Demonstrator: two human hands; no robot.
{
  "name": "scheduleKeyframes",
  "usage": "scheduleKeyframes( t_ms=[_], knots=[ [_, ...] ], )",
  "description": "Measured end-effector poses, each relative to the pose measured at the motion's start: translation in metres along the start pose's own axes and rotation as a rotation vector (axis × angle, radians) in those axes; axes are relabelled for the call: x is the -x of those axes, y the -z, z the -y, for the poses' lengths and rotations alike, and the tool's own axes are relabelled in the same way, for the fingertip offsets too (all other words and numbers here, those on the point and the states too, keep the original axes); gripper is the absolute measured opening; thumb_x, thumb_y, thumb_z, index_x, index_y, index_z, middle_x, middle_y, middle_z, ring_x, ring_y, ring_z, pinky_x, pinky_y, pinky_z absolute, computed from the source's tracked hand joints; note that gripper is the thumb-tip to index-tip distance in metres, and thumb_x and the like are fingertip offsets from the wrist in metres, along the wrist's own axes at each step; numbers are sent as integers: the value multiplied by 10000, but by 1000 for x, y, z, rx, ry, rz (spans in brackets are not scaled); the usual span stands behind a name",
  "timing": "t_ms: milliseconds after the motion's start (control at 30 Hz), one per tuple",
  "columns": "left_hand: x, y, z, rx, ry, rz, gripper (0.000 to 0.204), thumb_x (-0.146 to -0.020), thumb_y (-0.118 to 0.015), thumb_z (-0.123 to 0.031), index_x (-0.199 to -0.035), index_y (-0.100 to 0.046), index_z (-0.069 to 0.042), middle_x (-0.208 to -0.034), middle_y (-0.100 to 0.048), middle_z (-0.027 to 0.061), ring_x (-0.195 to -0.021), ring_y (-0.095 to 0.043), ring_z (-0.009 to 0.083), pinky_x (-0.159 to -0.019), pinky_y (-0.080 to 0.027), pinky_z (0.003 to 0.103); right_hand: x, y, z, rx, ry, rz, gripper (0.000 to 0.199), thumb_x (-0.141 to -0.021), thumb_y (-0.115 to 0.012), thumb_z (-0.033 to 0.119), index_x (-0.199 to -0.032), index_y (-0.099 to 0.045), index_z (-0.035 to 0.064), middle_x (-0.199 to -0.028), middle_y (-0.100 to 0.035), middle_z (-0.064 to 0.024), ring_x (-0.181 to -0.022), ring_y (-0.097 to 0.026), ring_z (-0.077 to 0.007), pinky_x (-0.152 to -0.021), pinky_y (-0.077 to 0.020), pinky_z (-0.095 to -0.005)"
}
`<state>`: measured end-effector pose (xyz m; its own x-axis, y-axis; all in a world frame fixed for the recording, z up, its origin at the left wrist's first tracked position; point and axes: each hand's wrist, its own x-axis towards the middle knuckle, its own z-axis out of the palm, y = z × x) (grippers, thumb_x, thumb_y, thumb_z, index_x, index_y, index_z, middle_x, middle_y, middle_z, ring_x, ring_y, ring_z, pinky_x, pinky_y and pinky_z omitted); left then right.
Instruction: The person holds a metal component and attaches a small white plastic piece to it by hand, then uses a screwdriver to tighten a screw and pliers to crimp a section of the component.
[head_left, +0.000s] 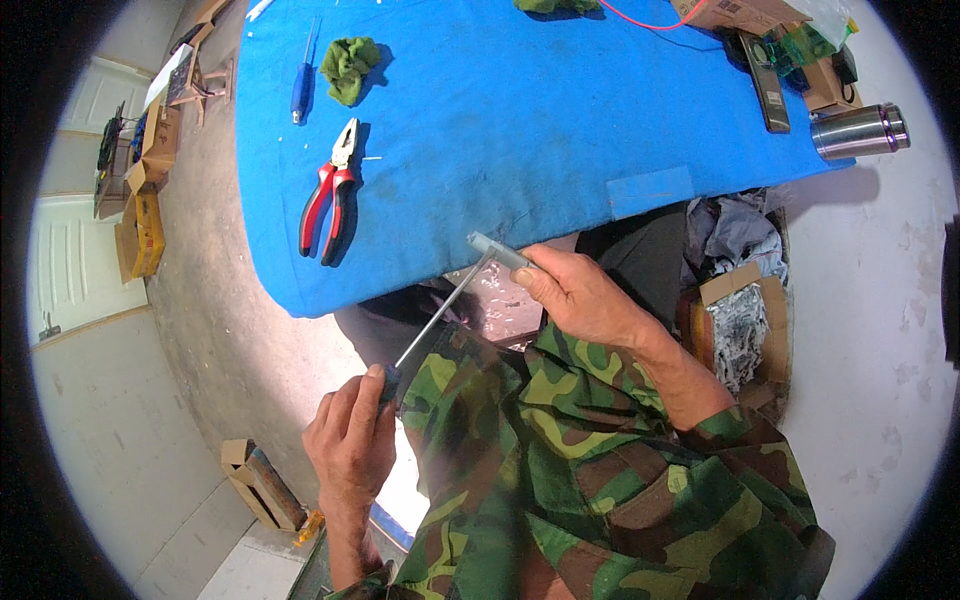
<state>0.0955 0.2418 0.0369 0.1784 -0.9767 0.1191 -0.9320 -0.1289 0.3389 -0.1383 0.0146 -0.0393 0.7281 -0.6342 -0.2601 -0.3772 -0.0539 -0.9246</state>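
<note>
A screwdriver (440, 318) is gripped by its dark handle in my left hand (350, 432), its long metal shaft slanting up and to the right. The shaft's tip meets the side of a small grey rectangular piece (497, 250), whose exact kind I cannot make out. My right hand (585, 292) pinches that piece at its right end between thumb and fingers, just over the near edge of the blue-covered table (450, 150). Pliers (330, 195) with red and black handles lie on the cloth to the left, touched by neither hand.
Farther back lie a blue-handled screwdriver (301, 90) and a crumpled green cloth (349, 70). A steel flask (860, 131) lies at the right edge near a dark flat box (766, 85). Below stands a cardboard box (775, 325) of pale scraps. Another carton (262, 485) is on the lower left.
</note>
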Motion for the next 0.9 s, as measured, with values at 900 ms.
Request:
scheduleKeyframes(
  t_ms=[900],
  knots=[
    [-2, 12, 5, 317, 109, 55, 449, -851, -789, -10, -1291, -701, -39, -974, -767, 156, -818, -756, 238, -695, -580, 341, 0, -1, -1, 60, 33, -37, 253, -1045, -600, 230, -1020, -591, -22, -834, -615, -273, -754, -592, -459, -694, -490, -479]
  ],
)
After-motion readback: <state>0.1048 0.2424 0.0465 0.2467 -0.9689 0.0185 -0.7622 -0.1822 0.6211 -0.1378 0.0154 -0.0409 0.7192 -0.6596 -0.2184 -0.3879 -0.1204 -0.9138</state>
